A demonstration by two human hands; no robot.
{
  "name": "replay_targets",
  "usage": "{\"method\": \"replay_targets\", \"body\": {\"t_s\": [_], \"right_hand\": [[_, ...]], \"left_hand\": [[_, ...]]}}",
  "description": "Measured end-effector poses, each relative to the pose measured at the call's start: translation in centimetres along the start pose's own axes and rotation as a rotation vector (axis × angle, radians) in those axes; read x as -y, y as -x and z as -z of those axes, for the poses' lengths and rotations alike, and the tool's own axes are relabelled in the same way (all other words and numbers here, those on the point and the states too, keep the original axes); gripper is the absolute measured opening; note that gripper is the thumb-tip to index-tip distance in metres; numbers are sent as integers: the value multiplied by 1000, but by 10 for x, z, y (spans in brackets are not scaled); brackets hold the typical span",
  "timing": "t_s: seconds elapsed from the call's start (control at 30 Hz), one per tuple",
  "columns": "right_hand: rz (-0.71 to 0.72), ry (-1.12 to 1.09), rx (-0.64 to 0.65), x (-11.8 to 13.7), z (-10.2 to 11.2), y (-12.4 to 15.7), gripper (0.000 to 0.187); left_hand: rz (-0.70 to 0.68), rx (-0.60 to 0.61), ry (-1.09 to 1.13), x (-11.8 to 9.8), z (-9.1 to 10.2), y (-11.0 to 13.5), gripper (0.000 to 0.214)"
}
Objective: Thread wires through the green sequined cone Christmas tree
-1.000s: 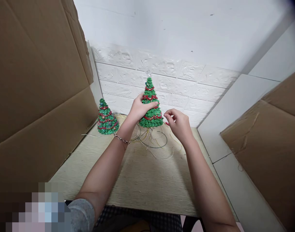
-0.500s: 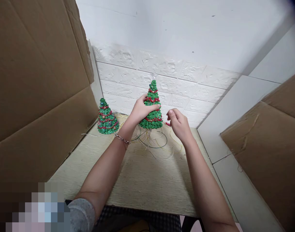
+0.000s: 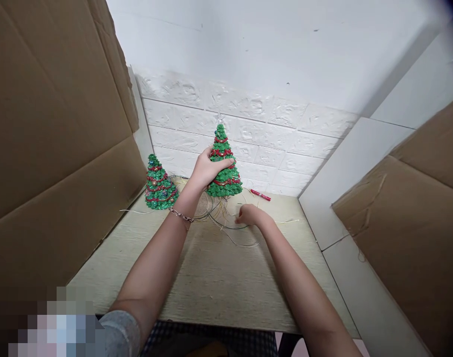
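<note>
My left hand (image 3: 207,168) is wrapped round the middle of a green Christmas tree figurine (image 3: 226,184) with red garlands and a clear tip. The tree is upright, and thin wires (image 3: 226,233) hang in a tangle from its underside. To the lower right of its base is my right hand (image 3: 251,215), low over the wires with the fingers curled together. What they pinch, if anything, is too small to make out. A second decorated Christmas tree figurine (image 3: 161,188) stands at the left, near my left forearm.
Behind the right hand lies a red pen-like stick (image 3: 260,195) on the pale wooden table (image 3: 211,282). Cardboard sheets rise on the left (image 3: 59,109) and right (image 3: 408,213). A white brick-patterned wall (image 3: 245,106) closes off the back.
My right hand has come down and to the left, from beside the tree to the wires below it. The red stick is now fully uncovered. The left hand keeps its hold on the tree.
</note>
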State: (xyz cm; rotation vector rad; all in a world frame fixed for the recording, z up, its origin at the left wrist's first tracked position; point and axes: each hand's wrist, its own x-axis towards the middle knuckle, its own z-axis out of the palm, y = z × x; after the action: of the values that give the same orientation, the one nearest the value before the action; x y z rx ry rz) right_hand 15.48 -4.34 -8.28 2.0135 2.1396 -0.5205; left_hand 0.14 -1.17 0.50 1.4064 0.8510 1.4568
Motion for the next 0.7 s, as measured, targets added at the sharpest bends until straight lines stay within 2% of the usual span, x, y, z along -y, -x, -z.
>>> {"method": "replay_targets", "body": {"t_s": [0.17, 0.37, 0.5, 0.7], "right_hand": [[21, -38, -88, -8, -7, -3, 56], [89, -27, -98, -9, -11, -9, 22], [114, 9, -130, 1, -14, -7, 26], [120, -39, -244, 6, -15, -4, 36]], "left_hand": [[18, 9, 19, -1, -2, 1, 45], [81, 53, 91, 3, -2, 0, 39], [171, 100, 215, 3, -3, -1, 33], [218, 142, 243, 0, -5, 2, 33]]}}
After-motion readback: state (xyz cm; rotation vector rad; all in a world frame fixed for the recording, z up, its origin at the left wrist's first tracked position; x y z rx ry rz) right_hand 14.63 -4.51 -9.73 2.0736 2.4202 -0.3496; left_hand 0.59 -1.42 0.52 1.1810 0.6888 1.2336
